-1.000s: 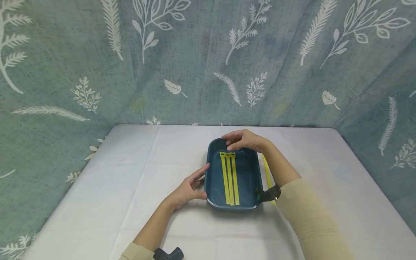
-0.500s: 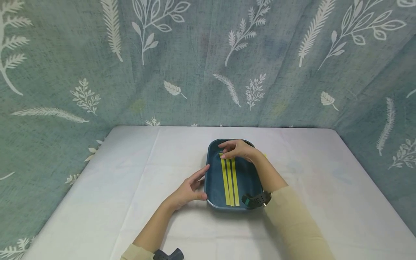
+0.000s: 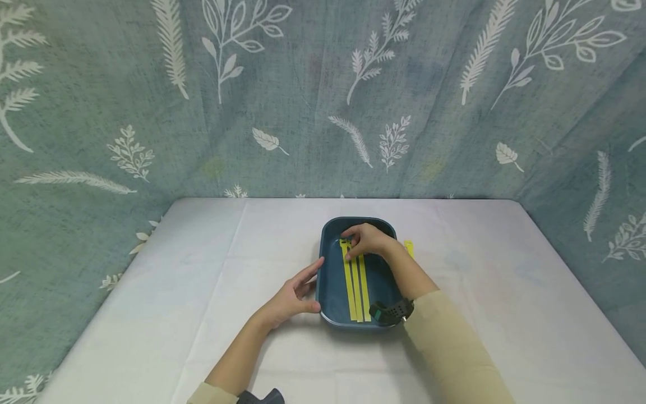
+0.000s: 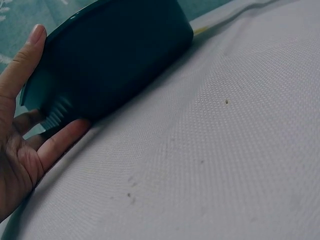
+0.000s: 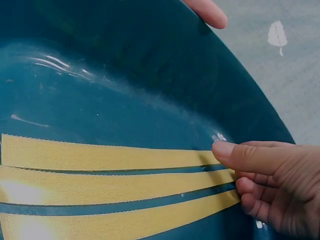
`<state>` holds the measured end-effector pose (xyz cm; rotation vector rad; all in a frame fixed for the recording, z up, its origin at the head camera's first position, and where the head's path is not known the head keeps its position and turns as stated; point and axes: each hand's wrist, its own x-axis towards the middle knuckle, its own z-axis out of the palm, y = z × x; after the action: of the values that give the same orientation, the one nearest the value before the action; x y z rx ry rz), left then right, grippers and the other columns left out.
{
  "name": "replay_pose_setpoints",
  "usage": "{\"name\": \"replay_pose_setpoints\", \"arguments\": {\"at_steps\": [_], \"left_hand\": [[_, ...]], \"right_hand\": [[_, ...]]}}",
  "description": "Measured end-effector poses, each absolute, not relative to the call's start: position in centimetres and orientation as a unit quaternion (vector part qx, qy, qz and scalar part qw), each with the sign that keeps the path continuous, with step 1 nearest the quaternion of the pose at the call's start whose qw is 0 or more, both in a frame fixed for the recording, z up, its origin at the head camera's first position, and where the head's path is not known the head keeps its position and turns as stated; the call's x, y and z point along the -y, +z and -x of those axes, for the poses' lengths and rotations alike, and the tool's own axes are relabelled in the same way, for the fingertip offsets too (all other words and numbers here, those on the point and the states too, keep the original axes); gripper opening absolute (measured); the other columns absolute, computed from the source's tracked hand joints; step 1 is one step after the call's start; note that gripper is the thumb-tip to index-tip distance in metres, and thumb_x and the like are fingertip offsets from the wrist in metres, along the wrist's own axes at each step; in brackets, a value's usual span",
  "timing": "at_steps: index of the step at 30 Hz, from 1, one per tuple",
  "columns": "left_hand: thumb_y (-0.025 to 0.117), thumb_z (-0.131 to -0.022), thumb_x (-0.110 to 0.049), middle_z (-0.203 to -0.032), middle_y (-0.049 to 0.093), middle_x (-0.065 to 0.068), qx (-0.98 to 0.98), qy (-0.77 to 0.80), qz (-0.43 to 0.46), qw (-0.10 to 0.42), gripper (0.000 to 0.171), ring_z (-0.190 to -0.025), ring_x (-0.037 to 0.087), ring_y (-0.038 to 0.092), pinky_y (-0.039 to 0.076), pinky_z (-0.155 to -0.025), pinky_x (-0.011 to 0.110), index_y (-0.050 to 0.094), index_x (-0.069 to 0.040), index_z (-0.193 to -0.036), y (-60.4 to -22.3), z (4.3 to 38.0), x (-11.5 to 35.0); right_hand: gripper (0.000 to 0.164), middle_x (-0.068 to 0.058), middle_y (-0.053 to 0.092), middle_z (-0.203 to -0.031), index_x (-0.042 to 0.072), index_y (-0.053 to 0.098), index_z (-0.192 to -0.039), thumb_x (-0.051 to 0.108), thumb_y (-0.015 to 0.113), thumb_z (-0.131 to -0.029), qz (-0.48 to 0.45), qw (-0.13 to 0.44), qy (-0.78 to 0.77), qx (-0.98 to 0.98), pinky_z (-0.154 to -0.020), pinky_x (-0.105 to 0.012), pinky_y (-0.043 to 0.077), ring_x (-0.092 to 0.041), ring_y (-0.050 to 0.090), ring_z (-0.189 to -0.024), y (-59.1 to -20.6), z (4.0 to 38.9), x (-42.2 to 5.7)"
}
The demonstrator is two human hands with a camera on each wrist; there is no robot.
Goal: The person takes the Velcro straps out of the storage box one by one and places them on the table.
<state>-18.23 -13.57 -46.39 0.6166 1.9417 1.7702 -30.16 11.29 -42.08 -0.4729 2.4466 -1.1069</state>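
A dark blue rectangular tray (image 3: pixel 330 280) stands on the white-covered table. Three flat yellow cable ties (image 5: pixel 100 154) lie lengthwise in it, side by side, their slotted heads at the far end. My left hand (image 3: pixel 289 297) touches the tray's left side, thumb and index finger spread along it and fairly straight. Inside the tray, my right hand (image 3: pixel 370 240) pinches the leftmost cable tie near its head. In the right wrist view, the thumb (image 5: pixel 224 149) lies on that tie's edge while other fingers curl by the other ties; the index fingertip is hidden.
Another yellow strip (image 3: pixel 409 247) lies on the table (image 3: pixel 484 292) right of the tray, partly hidden by my right forearm. A green leaf-patterned cloth (image 3: pixel 303 101) hangs behind the table. Dark camera straps (image 3: pixel 391 312) circle my wrists.
My right hand has moved from above the tray's far rim down inside it, nearer to me and onto the leftmost cable tie. The left hand has stayed at the tray's side.
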Motion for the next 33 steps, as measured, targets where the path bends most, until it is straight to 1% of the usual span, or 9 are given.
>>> {"name": "replay_pose_setpoints", "arguments": {"at_steps": [3, 11, 15, 23, 26, 30, 33], "left_hand": [[0.080, -0.073, -0.041, -0.159, 0.013, 0.007, -0.702, 0.640, -0.223, 0.219, 0.098, -0.142, 0.038, 0.021, 0.022, -0.115, 0.047, 0.022, -0.031, -0.151, -46.3, 18.2, 13.6], [0.080, -0.074, -0.037, -0.158, 0.016, 0.007, -0.708, 0.636, -0.217, 0.216, 0.096, -0.142, 0.037, 0.019, 0.022, -0.115, 0.046, 0.023, -0.030, -0.151, -46.0, 18.0, 13.6], [0.080, -0.074, -0.036, -0.158, 0.017, 0.007, -0.708, 0.637, -0.217, 0.215, 0.096, -0.142, 0.036, 0.020, 0.022, -0.115, 0.045, 0.023, -0.029, -0.151, -45.9, 18.0, 13.5], [0.079, -0.076, -0.033, -0.158, 0.017, 0.006, -0.703, 0.638, -0.229, 0.214, 0.095, -0.143, 0.035, 0.019, 0.023, -0.114, 0.043, 0.021, -0.026, -0.152, -46.1, 18.2, 13.5], [0.078, -0.077, -0.034, -0.158, 0.016, 0.005, -0.702, 0.639, -0.231, 0.216, 0.094, -0.143, 0.035, 0.019, 0.023, -0.114, 0.043, 0.021, -0.027, -0.152, -46.1, 18.2, 13.5], [0.077, -0.078, -0.032, -0.158, 0.016, 0.005, -0.701, 0.638, -0.233, 0.219, 0.092, -0.143, 0.035, 0.020, 0.024, -0.114, 0.043, 0.021, -0.029, -0.151, -46.3, 18.3, 13.5], [0.077, -0.079, -0.031, -0.158, 0.016, 0.004, -0.699, 0.639, -0.234, 0.220, 0.091, -0.142, 0.035, 0.020, 0.024, -0.114, 0.044, 0.021, -0.029, -0.151, -46.3, 18.3, 13.5]], "right_hand": [[0.063, -0.001, 0.056, -0.075, 0.003, 0.059, -0.126, 0.010, 0.084, -0.069, 0.181, 0.190, -0.366, -0.893, -0.058, -0.021, 0.043, -0.011, 0.049, -0.064, -42.2, 30.0, -10.9], [0.057, -0.002, 0.057, -0.079, 0.004, 0.063, -0.121, 0.018, 0.085, -0.070, 0.205, 0.161, -0.312, -0.914, -0.058, -0.022, 0.041, -0.013, 0.049, -0.068, -42.1, 29.5, -9.9], [0.053, -0.002, 0.057, -0.079, 0.004, 0.065, -0.118, 0.018, 0.084, -0.071, 0.209, 0.156, -0.307, -0.915, -0.057, -0.022, 0.040, -0.013, 0.049, -0.067, -42.0, 29.3, -9.5], [0.039, 0.000, 0.053, -0.070, 0.007, 0.069, -0.108, 0.019, 0.082, -0.073, 0.206, 0.153, -0.336, -0.906, -0.054, -0.022, 0.038, -0.011, 0.046, -0.060, -42.3, 29.6, -9.5], [0.036, 0.001, 0.056, -0.074, 0.009, 0.068, -0.107, 0.021, 0.081, -0.075, 0.205, 0.152, -0.361, -0.897, -0.057, -0.022, 0.041, -0.012, 0.048, -0.064, -42.4, 29.6, -9.5], [0.034, 0.000, 0.063, -0.083, 0.011, 0.068, -0.108, 0.022, 0.079, -0.078, 0.209, 0.144, -0.392, -0.884, -0.062, -0.022, 0.046, -0.011, 0.055, -0.073, -42.3, 29.6, -9.6], [0.034, -0.002, 0.067, -0.085, 0.011, 0.066, -0.112, 0.020, 0.076, -0.080, 0.203, 0.141, -0.428, -0.869, -0.058, -0.026, 0.049, -0.016, 0.059, -0.072, -42.2, 29.5, -9.7]]}}
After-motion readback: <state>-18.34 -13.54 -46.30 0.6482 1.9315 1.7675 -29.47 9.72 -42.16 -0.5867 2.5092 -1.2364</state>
